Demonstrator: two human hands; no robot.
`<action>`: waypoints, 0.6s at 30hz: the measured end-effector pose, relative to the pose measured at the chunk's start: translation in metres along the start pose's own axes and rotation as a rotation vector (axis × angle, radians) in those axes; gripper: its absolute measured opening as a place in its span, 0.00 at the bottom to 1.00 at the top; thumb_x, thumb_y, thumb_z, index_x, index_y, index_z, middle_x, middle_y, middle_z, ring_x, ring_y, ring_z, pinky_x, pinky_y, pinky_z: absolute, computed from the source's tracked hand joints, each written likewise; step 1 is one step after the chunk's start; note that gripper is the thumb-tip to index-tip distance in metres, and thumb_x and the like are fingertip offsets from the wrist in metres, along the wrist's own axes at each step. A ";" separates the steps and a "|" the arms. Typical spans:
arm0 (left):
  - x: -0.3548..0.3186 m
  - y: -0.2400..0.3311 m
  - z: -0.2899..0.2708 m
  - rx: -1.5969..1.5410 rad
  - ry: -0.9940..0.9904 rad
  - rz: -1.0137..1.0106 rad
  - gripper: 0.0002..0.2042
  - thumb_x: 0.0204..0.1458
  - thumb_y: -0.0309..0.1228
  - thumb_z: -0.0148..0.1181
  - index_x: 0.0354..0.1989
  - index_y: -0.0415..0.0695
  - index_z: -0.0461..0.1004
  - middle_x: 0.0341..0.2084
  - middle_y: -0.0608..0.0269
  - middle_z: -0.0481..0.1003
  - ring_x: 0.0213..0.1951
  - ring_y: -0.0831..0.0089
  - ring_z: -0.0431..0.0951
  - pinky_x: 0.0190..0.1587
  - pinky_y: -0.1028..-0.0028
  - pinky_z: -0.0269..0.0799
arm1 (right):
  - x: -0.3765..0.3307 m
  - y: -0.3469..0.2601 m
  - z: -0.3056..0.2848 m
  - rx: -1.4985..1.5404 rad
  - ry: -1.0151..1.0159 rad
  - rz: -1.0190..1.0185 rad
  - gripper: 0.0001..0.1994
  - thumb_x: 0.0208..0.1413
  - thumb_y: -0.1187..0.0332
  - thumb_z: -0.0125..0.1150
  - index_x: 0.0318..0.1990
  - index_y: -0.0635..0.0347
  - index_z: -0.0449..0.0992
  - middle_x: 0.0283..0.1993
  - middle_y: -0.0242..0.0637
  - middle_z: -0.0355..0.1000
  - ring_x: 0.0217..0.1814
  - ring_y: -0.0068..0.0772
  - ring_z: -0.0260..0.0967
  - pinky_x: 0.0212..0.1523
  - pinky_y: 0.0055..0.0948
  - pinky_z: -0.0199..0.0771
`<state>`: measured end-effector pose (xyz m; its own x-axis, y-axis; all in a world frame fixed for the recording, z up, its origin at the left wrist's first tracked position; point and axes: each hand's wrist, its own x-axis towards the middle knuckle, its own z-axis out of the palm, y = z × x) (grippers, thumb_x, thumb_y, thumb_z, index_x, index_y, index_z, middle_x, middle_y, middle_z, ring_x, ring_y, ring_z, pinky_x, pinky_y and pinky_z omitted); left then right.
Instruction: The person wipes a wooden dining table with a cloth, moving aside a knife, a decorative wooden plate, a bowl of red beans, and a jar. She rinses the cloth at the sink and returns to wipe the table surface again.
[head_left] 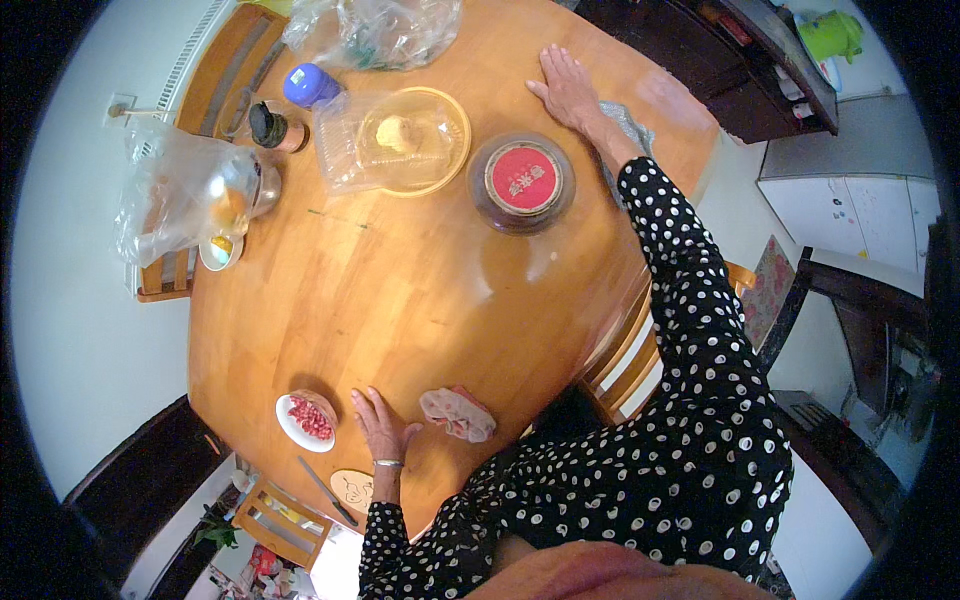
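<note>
1. In the head view, the left hand (381, 430) is laid palm down on the near part of the table (300, 290), its grip unclosed, with fingers extended toward 11 o'clock and the thumb held apart.
2. At the left hand's 9 o'clock, a bowl (290, 433) filled with red seeds (312, 418) is seen, near the fingers but apart from them.
3. At its 3 o'clock, a pale bundle (458, 414) with reddish patches is placed; what it is made of cannot be told.
4. Between its 7 and 8 o'clock, a knife (327, 489) is laid beside a round mat (350, 488) that is partly hidden by the wrist.
5. The right hand (567, 88) is stretched to the table's 1 o'clock, palm down, its grip flattened out, thumb apart.
6. At the right hand's 4 o'clock, a grey cloth (636, 124) is partly covered by the forearm.
7. At its 7 o'clock, a dark jar (525, 180) is topped with red.
8. At the jar's 10 o'clock, a yellow-rimmed basket (466, 140) is overlapped by a clear box (340, 150).
9. At the table's 10 o'clock, a plastic bag (165, 190) is seen.
</note>
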<state>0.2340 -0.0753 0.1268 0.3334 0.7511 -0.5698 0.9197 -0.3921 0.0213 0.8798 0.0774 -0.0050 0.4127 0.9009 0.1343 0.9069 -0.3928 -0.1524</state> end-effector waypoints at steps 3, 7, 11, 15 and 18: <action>0.000 0.000 0.001 -0.003 0.022 0.010 0.64 0.27 0.44 0.79 0.71 0.39 0.37 0.70 0.34 0.35 0.71 0.40 0.40 0.68 0.49 0.47 | -0.016 -0.002 -0.014 0.050 -0.027 -0.143 0.29 0.62 0.54 0.49 0.64 0.64 0.60 0.69 0.50 0.56 0.72 0.49 0.51 0.69 0.45 0.52; 0.000 0.000 0.002 -0.016 0.014 -0.002 0.64 0.27 0.41 0.79 0.71 0.40 0.37 0.70 0.34 0.34 0.71 0.40 0.39 0.68 0.48 0.47 | -0.041 -0.006 -0.032 0.096 -0.037 -0.348 0.26 0.61 0.57 0.50 0.63 0.63 0.61 0.68 0.48 0.58 0.71 0.50 0.52 0.69 0.44 0.53; 0.000 0.000 0.000 -0.058 0.014 0.005 0.63 0.28 0.39 0.79 0.71 0.41 0.38 0.70 0.35 0.33 0.71 0.41 0.39 0.68 0.48 0.46 | -0.057 -0.018 -0.036 0.121 -0.072 -0.335 0.26 0.62 0.59 0.50 0.64 0.62 0.61 0.68 0.47 0.57 0.71 0.49 0.51 0.69 0.43 0.53; 0.000 0.000 0.000 -0.060 0.023 0.006 0.63 0.28 0.38 0.79 0.71 0.41 0.38 0.70 0.35 0.33 0.71 0.41 0.39 0.68 0.48 0.46 | -0.069 -0.022 -0.051 0.254 -0.200 -0.268 0.27 0.63 0.59 0.51 0.67 0.59 0.58 0.72 0.45 0.52 0.74 0.45 0.47 0.72 0.43 0.47; 0.001 -0.003 0.003 -0.049 0.047 0.022 0.63 0.27 0.39 0.79 0.71 0.41 0.38 0.70 0.35 0.34 0.71 0.41 0.40 0.68 0.47 0.47 | -0.094 -0.009 -0.074 0.304 -0.243 -0.085 0.27 0.62 0.60 0.52 0.67 0.57 0.58 0.73 0.44 0.51 0.75 0.45 0.46 0.72 0.44 0.47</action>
<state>0.2313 -0.0752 0.1237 0.3615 0.7672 -0.5299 0.9209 -0.3827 0.0742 0.8388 -0.0173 0.0558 0.2724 0.9595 -0.0713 0.8554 -0.2754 -0.4387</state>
